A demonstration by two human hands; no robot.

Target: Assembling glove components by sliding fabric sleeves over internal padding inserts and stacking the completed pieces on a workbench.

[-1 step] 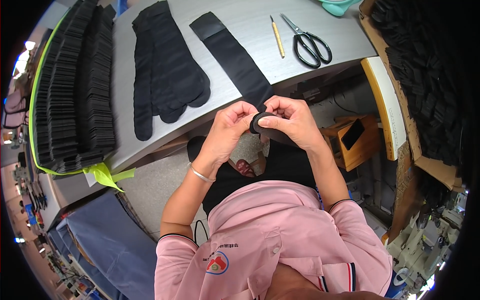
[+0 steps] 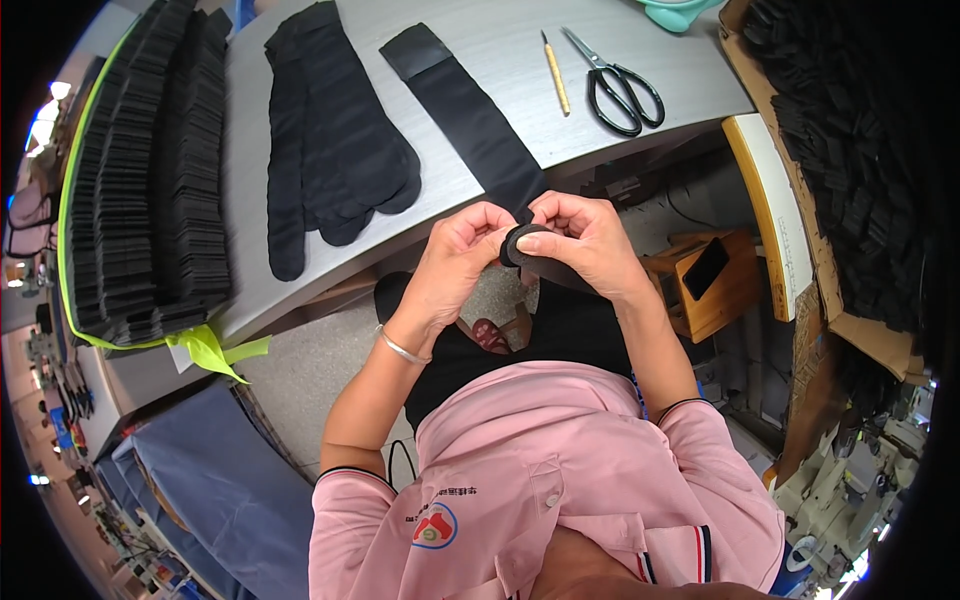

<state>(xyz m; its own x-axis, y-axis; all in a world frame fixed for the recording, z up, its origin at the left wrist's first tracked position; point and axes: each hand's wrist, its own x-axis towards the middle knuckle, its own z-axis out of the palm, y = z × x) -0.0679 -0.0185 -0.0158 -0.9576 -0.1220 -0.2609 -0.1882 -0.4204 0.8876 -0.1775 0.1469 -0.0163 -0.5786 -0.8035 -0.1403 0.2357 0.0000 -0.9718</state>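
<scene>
The table (image 2: 500, 45) is grey. At its left end sits a big stack (image 2: 110, 200) of black bits with a yellow-green band (image 2: 66, 200) around it. Beside that lies a pile (image 2: 345, 130) of black cloth with round ends. Next is a long black strip (image 2: 470, 115), its near end past the front edge. Then come a thin pick (image 2: 556, 75) and black-handled scissors (image 2: 598, 68). Something teal (image 2: 680, 13) sits at the back, on the right.

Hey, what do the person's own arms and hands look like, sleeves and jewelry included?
Short pink sleeves with dark trim. The left hand and right hand are ungloved. A plain silver bangle circles the left wrist; the right wrist has none.
</scene>
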